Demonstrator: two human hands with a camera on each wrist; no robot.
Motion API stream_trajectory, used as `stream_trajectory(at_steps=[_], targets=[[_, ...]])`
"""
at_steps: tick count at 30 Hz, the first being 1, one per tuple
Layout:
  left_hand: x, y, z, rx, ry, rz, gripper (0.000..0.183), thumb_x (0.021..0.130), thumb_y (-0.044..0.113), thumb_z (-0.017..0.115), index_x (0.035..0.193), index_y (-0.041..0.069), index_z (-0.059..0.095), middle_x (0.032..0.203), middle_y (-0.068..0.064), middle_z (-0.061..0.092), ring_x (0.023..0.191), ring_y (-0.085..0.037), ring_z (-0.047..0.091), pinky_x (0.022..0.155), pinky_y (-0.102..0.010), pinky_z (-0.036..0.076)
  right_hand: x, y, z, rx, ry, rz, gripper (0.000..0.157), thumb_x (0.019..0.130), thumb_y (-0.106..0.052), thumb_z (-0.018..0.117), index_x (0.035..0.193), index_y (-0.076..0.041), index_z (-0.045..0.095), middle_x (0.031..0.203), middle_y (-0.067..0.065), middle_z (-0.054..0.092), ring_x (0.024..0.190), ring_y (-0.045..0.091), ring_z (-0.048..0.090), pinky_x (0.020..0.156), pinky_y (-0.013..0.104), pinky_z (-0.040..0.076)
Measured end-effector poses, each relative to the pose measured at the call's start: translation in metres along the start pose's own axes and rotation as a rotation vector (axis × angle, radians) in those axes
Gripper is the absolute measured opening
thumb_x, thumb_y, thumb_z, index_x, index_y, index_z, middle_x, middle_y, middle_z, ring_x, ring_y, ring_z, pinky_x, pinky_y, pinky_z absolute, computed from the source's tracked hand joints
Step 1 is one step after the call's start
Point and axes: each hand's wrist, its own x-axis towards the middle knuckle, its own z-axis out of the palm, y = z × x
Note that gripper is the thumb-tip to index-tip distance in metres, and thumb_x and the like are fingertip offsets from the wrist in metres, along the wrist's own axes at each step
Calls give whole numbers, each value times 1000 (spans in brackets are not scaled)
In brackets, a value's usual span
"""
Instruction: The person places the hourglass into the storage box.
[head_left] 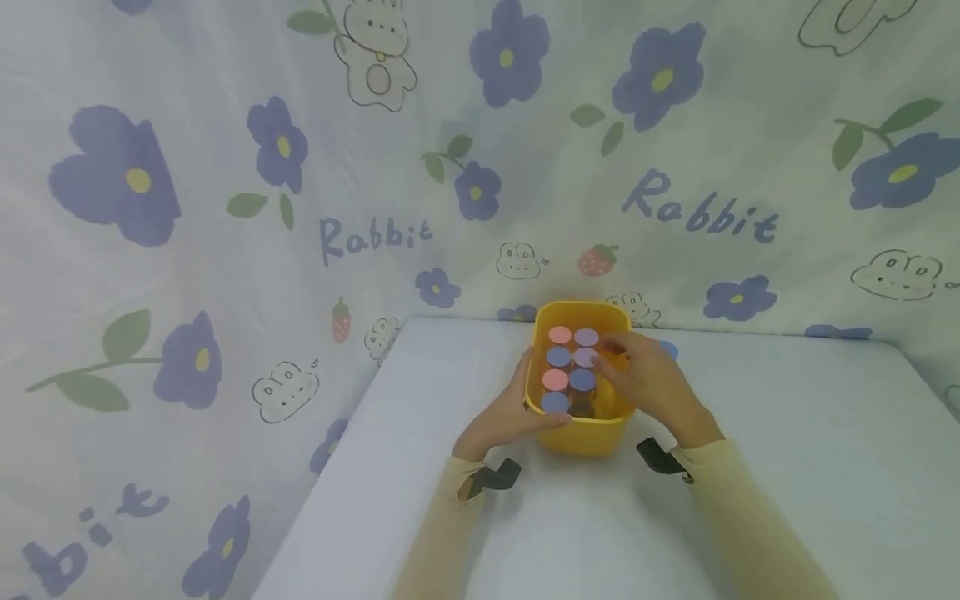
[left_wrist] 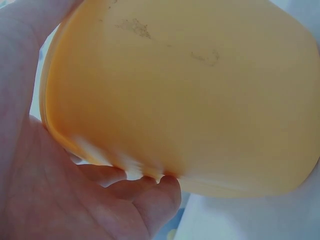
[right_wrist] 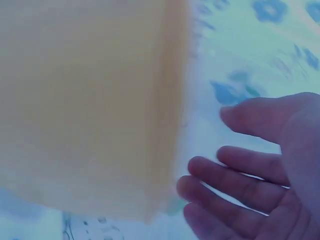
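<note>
My left hand [head_left: 510,410] grips a yellow plastic bin [head_left: 581,437] at its left side, thumb lying along the near rim. In the left wrist view its fingers [left_wrist: 157,200] bend against the wall. Several small round-topped pieces stand in the bin in two columns, including a pink top [head_left: 559,334], a blue top [head_left: 555,402] and a purple top [head_left: 587,337]. Over the right rim reaches my right hand [head_left: 656,379], fingertips near the purple tops. The right wrist view shows its fingers spread and loosely bent beside the bin wall, with nothing between them.
A blue round thing [head_left: 667,350] lies on the white table [head_left: 787,467], partly hidden behind the right hand. A curtain [head_left: 570,192] printed with flowers and rabbits hangs along the back and left of the table. Dark straps [head_left: 662,457] show at both wrists.
</note>
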Motion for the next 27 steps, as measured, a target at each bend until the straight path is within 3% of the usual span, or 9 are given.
stream_trajectory(at_steps=[5,8,10,13,19,27], targets=[[0,4,1,-1,1,-36,121,81,38,87,165,31,0,166,5,29,145,-15,41,125,-53,35,-7,23,-22,105,230,-41,31,102,-22,66,125,-1,67,119,19,72,109,36,68,97,55,58],[0,5,1,4,-3,-41,120,81,41,87,165,31,1,166,6,30,145,-17,41,125,-54,36,-13,37,-28,148,325,-17,28,101,-22,66,122,-3,68,115,17,74,106,33,69,93,32,60],[0,5,1,15,-4,-40,120,81,46,86,164,31,1,164,7,31,145,-17,41,124,-54,37,-17,44,-30,165,370,2,28,101,-23,66,122,-4,69,115,16,74,105,32,70,89,15,55],[-1,4,-1,17,-3,-21,119,82,46,85,164,29,1,163,5,32,144,-19,43,123,-54,38,-19,53,-31,188,408,15,30,102,-25,65,123,-3,69,116,17,73,105,33,69,85,3,45],[-3,3,-3,15,-1,-8,118,82,43,86,164,28,2,163,3,33,141,-17,45,123,-53,39,-14,70,-30,218,446,45,33,101,-26,66,124,-4,68,119,16,73,106,29,67,86,3,45],[4,0,2,-4,-16,1,116,81,42,87,163,32,5,160,8,35,140,-16,45,123,-51,39,-9,107,-25,288,433,211,46,101,-38,66,136,-8,62,132,12,68,120,25,62,95,11,51]])
